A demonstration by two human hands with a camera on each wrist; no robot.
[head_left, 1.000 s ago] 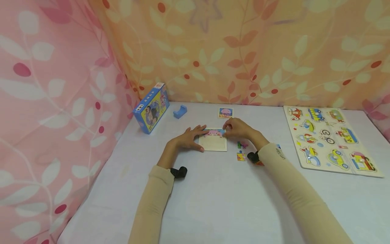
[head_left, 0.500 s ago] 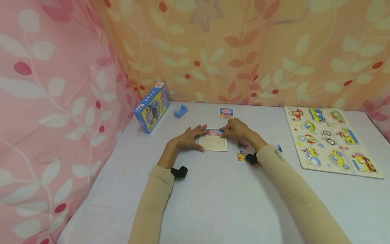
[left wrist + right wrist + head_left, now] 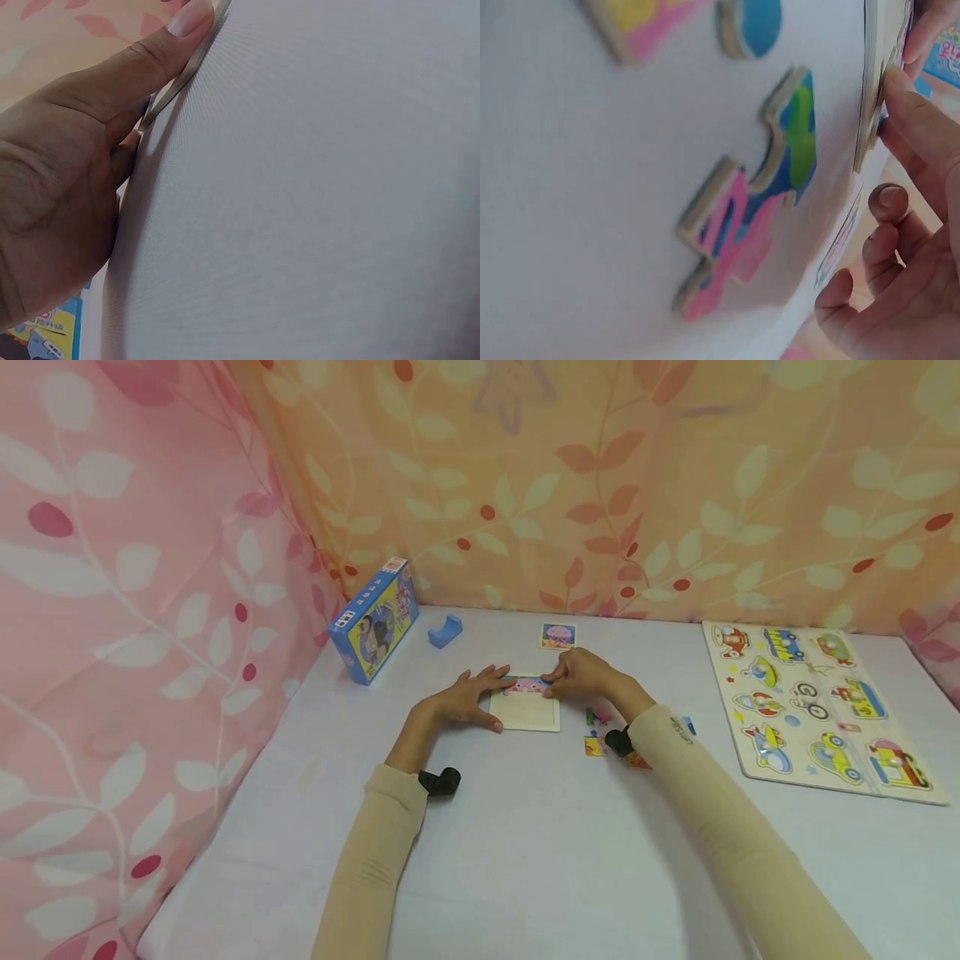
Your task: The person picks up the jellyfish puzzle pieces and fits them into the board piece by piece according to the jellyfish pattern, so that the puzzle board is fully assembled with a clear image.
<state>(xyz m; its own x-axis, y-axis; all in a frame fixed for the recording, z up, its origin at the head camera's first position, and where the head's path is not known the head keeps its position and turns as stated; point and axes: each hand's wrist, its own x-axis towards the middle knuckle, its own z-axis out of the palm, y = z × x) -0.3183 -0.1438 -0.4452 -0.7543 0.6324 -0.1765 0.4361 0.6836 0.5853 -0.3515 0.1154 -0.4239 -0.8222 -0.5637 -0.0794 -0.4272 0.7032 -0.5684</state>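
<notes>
A small pale puzzle board [image 3: 525, 717] lies flat, with a pink-and-blue picture strip [image 3: 528, 686] along its far edge. On its left side rests my left hand [image 3: 459, 700], fingers spread over the strip, thumb at the near-left corner. My right hand [image 3: 588, 678] pinches a piece at the far-right corner with thumb and index finger; that piece is mostly covered. In the right wrist view, the right hand [image 3: 924, 281] touches the board's edge, other fingers curled. The left wrist view shows the left hand [image 3: 60, 172], its thumb against the board's rim.
Loose puzzle pieces [image 3: 595, 747] lie near my right wrist, one pink-and-green [image 3: 744, 244] in the right wrist view. A picture card [image 3: 557, 636] is behind the board. A blue box [image 3: 378, 625] and blue holder [image 3: 446, 632] stand left; a large picture board [image 3: 802, 731] lies right.
Since a second ago, my right thumb and index finger have shifted slightly left over the far-right corner of the puzzle board. My left hand has stayed where it was.
</notes>
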